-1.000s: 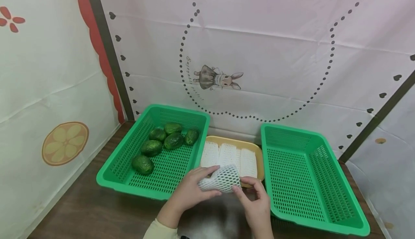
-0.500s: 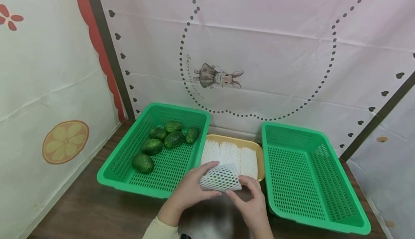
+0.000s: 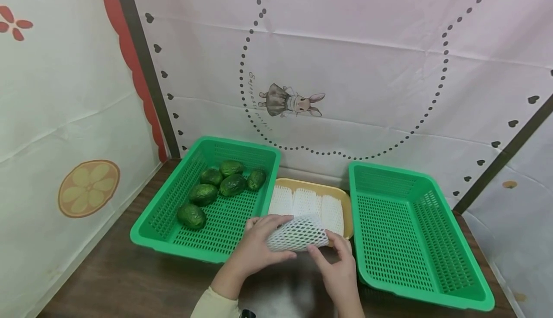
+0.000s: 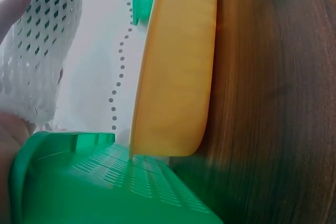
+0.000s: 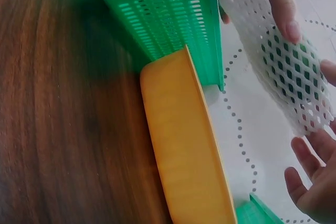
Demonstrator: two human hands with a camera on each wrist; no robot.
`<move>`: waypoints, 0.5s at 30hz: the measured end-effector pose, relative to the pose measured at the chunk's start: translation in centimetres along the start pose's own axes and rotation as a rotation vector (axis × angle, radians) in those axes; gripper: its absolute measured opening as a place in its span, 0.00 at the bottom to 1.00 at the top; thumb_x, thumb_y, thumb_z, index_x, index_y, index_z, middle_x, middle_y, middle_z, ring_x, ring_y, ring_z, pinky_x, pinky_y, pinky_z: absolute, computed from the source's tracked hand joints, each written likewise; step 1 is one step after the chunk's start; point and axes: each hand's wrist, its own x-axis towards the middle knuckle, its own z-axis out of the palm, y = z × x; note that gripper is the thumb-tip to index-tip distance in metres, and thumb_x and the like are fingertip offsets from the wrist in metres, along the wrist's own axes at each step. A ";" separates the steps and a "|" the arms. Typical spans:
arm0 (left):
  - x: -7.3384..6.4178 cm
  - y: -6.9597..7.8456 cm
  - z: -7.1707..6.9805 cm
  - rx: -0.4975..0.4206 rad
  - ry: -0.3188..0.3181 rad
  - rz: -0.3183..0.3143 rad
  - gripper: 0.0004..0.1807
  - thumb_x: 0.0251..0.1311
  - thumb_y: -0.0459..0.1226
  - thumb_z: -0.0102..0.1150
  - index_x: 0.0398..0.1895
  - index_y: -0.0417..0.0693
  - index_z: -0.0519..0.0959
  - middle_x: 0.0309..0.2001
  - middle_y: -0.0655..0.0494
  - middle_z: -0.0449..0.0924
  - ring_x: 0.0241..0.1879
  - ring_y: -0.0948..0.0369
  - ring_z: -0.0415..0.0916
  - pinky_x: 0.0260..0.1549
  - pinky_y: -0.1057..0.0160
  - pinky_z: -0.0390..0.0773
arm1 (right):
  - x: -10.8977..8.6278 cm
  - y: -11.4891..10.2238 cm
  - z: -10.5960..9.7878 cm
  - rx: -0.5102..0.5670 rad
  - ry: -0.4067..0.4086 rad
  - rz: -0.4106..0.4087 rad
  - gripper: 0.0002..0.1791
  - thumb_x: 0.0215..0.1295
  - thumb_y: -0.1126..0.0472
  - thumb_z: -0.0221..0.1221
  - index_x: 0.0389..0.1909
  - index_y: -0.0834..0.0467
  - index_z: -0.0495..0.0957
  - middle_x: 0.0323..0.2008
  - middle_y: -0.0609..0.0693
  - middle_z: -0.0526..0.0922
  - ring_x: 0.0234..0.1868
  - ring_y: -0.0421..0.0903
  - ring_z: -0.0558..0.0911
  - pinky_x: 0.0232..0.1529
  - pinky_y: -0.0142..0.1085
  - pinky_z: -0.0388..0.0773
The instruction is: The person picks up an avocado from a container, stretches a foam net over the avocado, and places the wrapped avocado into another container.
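Observation:
A white foam net sleeve (image 3: 298, 233) is held between both hands above the front of the yellow tray. Dark green shows through its mesh in both wrist views, so an avocado appears to be inside. My left hand (image 3: 250, 251) grips the sleeve's left end, thumb below and fingers over the top. At the other end, my right hand (image 3: 341, 270) pinches the rim between thumb and fingers. In the right wrist view the stretched foam net (image 5: 294, 72) spans from one hand to the other. Several loose avocados (image 3: 203, 195) lie in the left green basket (image 3: 142, 234).
Between the baskets stands a yellow tray (image 3: 347, 212) with several flat white net sleeves (image 3: 331, 212) in it. To the right is a second green basket (image 3: 389, 241) with nothing in it. Fabric walls enclose the brown wooden table (image 3: 129, 279) at the back and sides.
The sleeve's right end has shifted slightly right and up, and the net looks more stretched. My right fingers moved along its rim; my left hand stayed nearly in place.

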 end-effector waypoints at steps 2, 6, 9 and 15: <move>-0.1 0.2 0.0 -0.030 -0.011 -0.050 0.39 0.36 0.48 0.76 0.57 0.58 0.73 0.54 0.61 0.75 0.50 0.57 0.68 0.48 0.51 0.61 | 0.0 0.0 -0.1 0.005 -0.025 0.007 0.23 0.51 0.55 0.69 0.48 0.57 0.78 0.50 0.52 0.71 0.53 0.44 0.67 0.55 0.48 0.61; -0.2 0.3 0.0 -0.085 -0.024 -0.124 0.37 0.37 0.45 0.76 0.57 0.59 0.72 0.53 0.60 0.75 0.48 0.54 0.65 0.43 0.50 0.67 | 0.0 0.2 -0.2 0.006 -0.088 -0.009 0.22 0.51 0.56 0.68 0.48 0.57 0.77 0.51 0.51 0.71 0.54 0.45 0.66 0.56 0.50 0.60; -0.2 0.3 0.0 -0.076 -0.042 -0.120 0.37 0.38 0.46 0.76 0.57 0.60 0.71 0.53 0.60 0.76 0.48 0.54 0.66 0.44 0.50 0.68 | 0.0 0.2 -0.3 -0.006 -0.119 -0.044 0.21 0.50 0.58 0.69 0.47 0.55 0.78 0.50 0.49 0.72 0.54 0.43 0.64 0.56 0.49 0.60; -0.1 0.1 -0.1 -0.042 -0.078 -0.078 0.38 0.38 0.47 0.75 0.59 0.59 0.71 0.53 0.62 0.75 0.47 0.60 0.72 0.50 0.51 0.65 | 0.2 0.3 -0.6 -0.039 -0.181 -0.053 0.23 0.48 0.56 0.70 0.48 0.51 0.78 0.52 0.49 0.71 0.55 0.45 0.63 0.57 0.51 0.58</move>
